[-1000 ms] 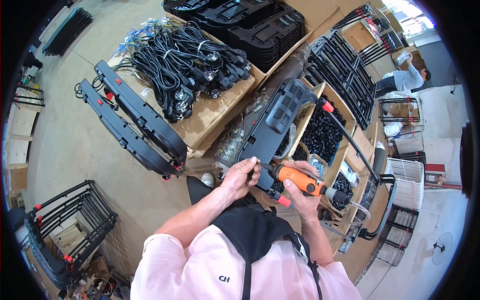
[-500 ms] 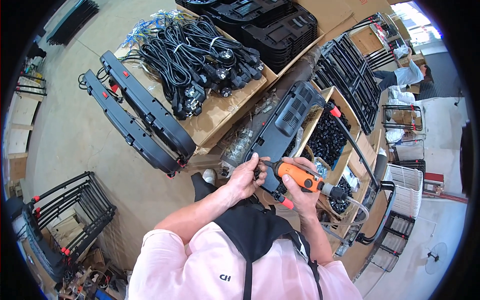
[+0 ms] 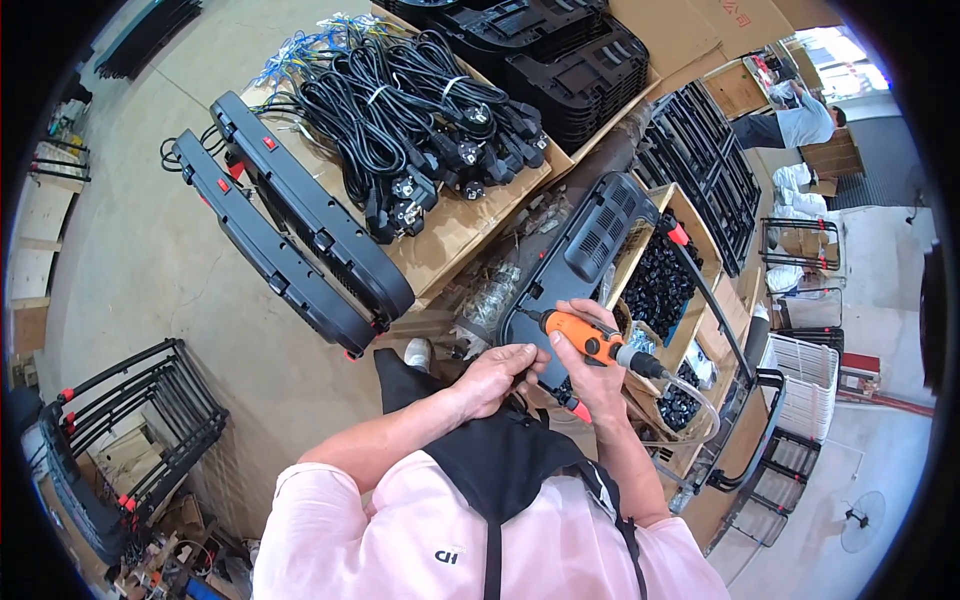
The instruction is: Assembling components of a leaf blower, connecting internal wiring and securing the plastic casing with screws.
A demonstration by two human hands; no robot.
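Note:
My right hand (image 3: 598, 380) is wrapped round an orange power screwdriver (image 3: 582, 338), whose hose runs from its back end. The screwdriver's thin bit points left, over the near end of a long black plastic housing (image 3: 545, 290). Whether the bit touches the housing I cannot tell. That housing has a vented raised section (image 3: 608, 228) at its far end. Beside the housing's near end, my left hand (image 3: 498, 380) is closed, thumb and fingers pinched together. What lies in those fingers, if anything, is too small to make out.
To the right stand wooden bins (image 3: 665, 275) of small black parts. Bundled black power cords (image 3: 400, 130) lie on cardboard at the far left, beside two upright black housings (image 3: 300, 230). Black frames (image 3: 150, 400) are stacked at left. A person (image 3: 805, 122) is at the far right.
The screwdriver has tilted, and its bit has moved away from my left fingers, now lying over the housing. My left hand has shifted slightly nearer to me. The view has moved a little.

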